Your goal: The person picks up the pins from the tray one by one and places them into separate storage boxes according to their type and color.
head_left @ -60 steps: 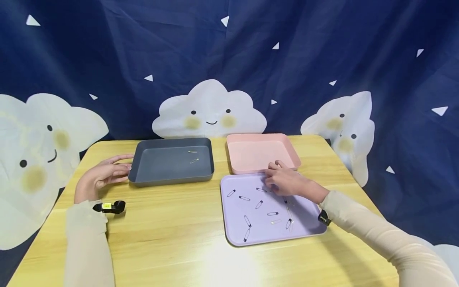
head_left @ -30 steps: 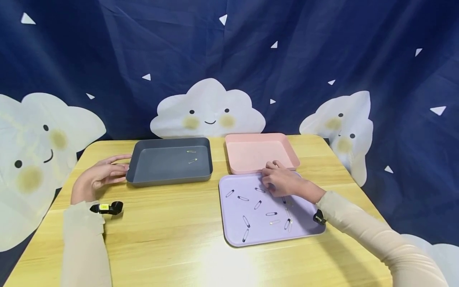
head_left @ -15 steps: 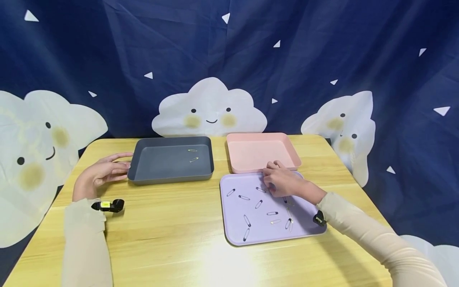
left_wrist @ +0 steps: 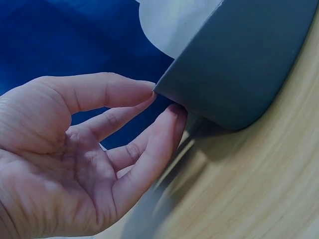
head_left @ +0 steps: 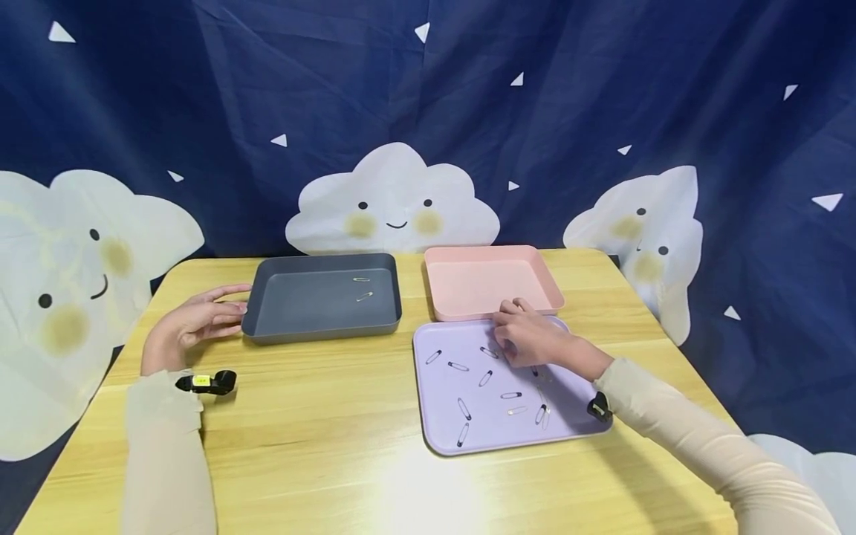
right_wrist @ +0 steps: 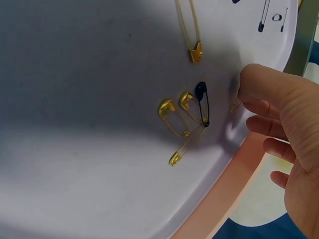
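Note:
My left hand [head_left: 200, 319] rests by the left wall of the dark grey tray [head_left: 321, 327]. Its loosely bent fingertips touch the outside of the rim, as the left wrist view shows. Two gold safety pins [head_left: 362, 279] lie in that tray. Over the far part of the lilac tray [head_left: 441, 438] is my right hand [head_left: 535, 338], thumb and index finger together. They pinch a gold safety pin [right_wrist: 236, 105], mostly hidden by the fingertips. Several black safety pins [head_left: 511, 395] and a few gold safety pins [right_wrist: 175, 119] lie scattered on the lilac tray.
A pink tray [head_left: 491, 279] stands just behind the lilac one, close to its far edge. All the trays sit on a wooden table [head_left: 301, 431]. Behind the table hangs a dark blue cloth [head_left: 361, 89] with white clouds.
The head view shifts slightly. My right hand stays over the same spot of the lilac tray with small finger movements, and my left hand keeps its place at the grey tray.

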{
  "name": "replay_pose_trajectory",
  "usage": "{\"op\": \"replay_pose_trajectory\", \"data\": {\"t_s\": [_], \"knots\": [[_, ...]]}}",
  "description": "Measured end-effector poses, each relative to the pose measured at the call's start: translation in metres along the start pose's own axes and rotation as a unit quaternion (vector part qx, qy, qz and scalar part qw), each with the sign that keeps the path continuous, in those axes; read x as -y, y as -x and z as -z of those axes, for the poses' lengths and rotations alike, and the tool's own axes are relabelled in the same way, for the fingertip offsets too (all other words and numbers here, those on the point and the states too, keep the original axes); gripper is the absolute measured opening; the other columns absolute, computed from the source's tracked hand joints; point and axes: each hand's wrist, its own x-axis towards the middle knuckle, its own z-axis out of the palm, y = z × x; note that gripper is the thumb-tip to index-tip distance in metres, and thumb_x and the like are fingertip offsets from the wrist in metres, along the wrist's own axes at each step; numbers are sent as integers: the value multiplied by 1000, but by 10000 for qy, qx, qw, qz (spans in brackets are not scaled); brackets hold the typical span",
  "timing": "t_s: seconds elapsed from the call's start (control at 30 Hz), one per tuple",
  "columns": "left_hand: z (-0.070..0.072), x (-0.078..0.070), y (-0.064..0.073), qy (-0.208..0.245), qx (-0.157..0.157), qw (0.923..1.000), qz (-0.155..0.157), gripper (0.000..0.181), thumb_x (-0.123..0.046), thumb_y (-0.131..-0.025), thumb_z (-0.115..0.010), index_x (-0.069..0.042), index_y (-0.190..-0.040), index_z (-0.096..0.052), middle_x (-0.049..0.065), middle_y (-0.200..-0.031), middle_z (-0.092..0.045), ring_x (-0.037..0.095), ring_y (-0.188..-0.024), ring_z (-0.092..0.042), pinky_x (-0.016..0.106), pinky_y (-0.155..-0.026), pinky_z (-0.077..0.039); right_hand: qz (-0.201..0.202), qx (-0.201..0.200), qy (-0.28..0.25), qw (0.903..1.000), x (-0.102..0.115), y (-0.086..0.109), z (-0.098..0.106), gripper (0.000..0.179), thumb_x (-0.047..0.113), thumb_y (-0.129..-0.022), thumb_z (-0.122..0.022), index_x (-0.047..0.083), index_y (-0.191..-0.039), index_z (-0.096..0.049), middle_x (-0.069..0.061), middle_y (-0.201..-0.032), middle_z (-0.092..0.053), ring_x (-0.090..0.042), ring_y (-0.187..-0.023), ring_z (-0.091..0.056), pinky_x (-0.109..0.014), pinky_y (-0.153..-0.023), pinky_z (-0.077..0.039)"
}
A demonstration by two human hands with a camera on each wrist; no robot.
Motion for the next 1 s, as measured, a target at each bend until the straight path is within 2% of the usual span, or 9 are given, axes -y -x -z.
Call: {"op": "replay_pose_trajectory", "data": {"t_s": [0.2,0.43,0.57,0.8,1.0], "knots": [[1,0,2,131,-34,9999,-46,67,-8,-102,-59,-19,-159,-26,-15,-109,-72,4,-102,-71,25,-86,-59,77,-127,137,9998,1,-4,4,15,15,-69,-80,20,-71,-66,2,-95,-64,-21,-94,-44,-43,-91,-37],[2,3,4,231,61,9995,-215,53,-6,-102,-59,-25,-148,-41,-12,-111,-73,5,-101,-71,25,-85,-59,162,-433,93,9989,3,-12,12,18,13,-68,-80,21,-68,-64,5,-82,-55,-21,-90,-44,-43,-87,-36],[1,2,2,22,94,9996,-252,54,-8,-103,-57,-24,-151,-37,-14,-111,-72,3,-102,-70,24,-86,-59,98,-516,-4,9986,3,-17,19,17,10,-68,-79,19,-69,-65,4,-81,-55,-22,-89,-44,-43,-87,-36],[0,0,-1,-202,-1,9995,-234,68,-8,-103,-57,-12,-161,-22,-15,-109,-70,1,-103,-69,23,-89,-58,63,-777,-44,9969,3,-33,32,13,10,-68,-78,17,-71,-67,1,-84,-58,-24,-91,-46,-47,-89,-37],[0,0,2,-338,-82,9992,-202,66,-9,-102,-58,-14,-159,-25,-14,-112,-69,2,-103,-69,25,-90,-58,-150,-848,-165,9961,4,-54,46,13,12,-70,-80,13,-73,-68,-3,-89,-62,-26,-95,-48,-52,-94,-38]]}}
